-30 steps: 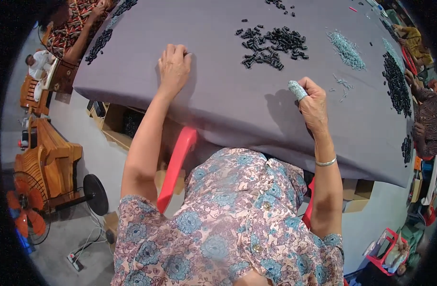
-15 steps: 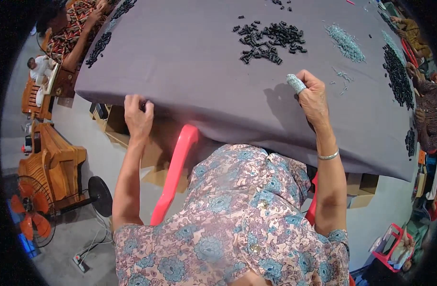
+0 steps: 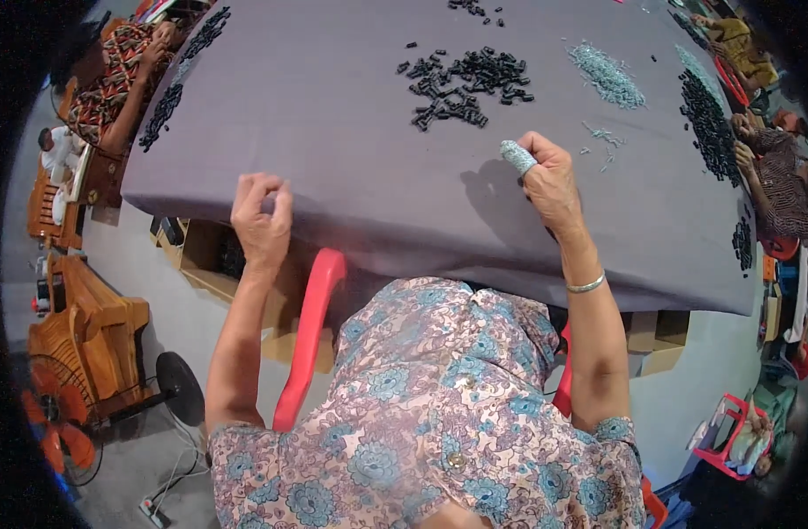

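My left hand (image 3: 263,219) is over the table's near left edge, fingers curled, with a gap between thumb and forefinger and nothing visible in it. Above the near part of the grey cloth, my right hand (image 3: 549,183) is closed. A silvery speckled wrapping (image 3: 517,157) covers its thumb. Whatever lies inside those curled fingers is hidden. Beyond the right hand lies a heap of small black cylindrical parts (image 3: 479,75). To its right is a pile of thin silvery pins or screws (image 3: 608,78), with a few strays (image 3: 605,134) nearer me.
A grey cloth (image 3: 316,106) covers the table. Below its edge stands a cardboard box (image 3: 197,251) with black pieces inside. A red chair arm (image 3: 309,339) is beside me. Other people work at both sides near more black parts (image 3: 712,128). A fan (image 3: 60,414) stands lower left.
A small dark piece between my left thumb and forefinger is no longer visible, and those fingers have parted. My right hand keeps its closed pose. The whole view has shifted slightly.
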Demonstrator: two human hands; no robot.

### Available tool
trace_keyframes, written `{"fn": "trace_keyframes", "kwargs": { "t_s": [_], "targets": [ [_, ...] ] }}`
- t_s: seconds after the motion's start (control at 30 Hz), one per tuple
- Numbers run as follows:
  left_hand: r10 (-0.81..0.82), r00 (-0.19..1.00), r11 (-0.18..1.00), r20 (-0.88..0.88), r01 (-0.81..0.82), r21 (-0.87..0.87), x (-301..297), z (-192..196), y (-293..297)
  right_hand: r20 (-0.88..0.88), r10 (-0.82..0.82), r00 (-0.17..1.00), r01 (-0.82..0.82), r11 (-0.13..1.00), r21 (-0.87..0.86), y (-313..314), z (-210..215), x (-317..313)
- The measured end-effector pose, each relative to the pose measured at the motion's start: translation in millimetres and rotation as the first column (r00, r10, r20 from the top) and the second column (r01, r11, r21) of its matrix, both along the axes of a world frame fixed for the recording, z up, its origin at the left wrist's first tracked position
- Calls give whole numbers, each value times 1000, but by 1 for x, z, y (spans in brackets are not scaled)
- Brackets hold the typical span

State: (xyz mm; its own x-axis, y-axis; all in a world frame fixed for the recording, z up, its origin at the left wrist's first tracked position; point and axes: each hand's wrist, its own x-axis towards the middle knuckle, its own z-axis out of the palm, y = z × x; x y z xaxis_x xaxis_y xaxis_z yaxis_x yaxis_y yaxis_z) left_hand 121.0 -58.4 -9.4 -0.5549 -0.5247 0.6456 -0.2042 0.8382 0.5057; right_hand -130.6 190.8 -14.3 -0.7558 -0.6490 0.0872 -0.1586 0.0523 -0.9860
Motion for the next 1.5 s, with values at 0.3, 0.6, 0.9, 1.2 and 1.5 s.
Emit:
{"fn": "trace_keyframes", "kwargs": {
  "t_s": [0.3, 0.6, 0.9, 1.2, 1.5],
  "targets": [
    [-286, 952, 936, 112, 252, 248, -91, 1, 41, -32, -43, 999, 44, 998, 53, 0, -1, -2],
    [-247, 965, 959, 93, 229, 169, -144, -12, 40, -146, -22, 989, 32, 997, 66, 0, -13, -7],
    [-145, 974, 989, 177, 135, 65, -156, -21, 32, 130, -12, 991, -7, 989, 145, 0, 11, -3],
    [-161, 986, 976, 42, 153, 153, -150, -23, 28, 114, -26, 993, 13, 994, 111, 3, 20, -16],
    [-170, 986, 971, 2, 167, 169, -149, -23, 27, -314, -125, 941, 212, 942, 260, -5, 14, -78]
  ]
}}
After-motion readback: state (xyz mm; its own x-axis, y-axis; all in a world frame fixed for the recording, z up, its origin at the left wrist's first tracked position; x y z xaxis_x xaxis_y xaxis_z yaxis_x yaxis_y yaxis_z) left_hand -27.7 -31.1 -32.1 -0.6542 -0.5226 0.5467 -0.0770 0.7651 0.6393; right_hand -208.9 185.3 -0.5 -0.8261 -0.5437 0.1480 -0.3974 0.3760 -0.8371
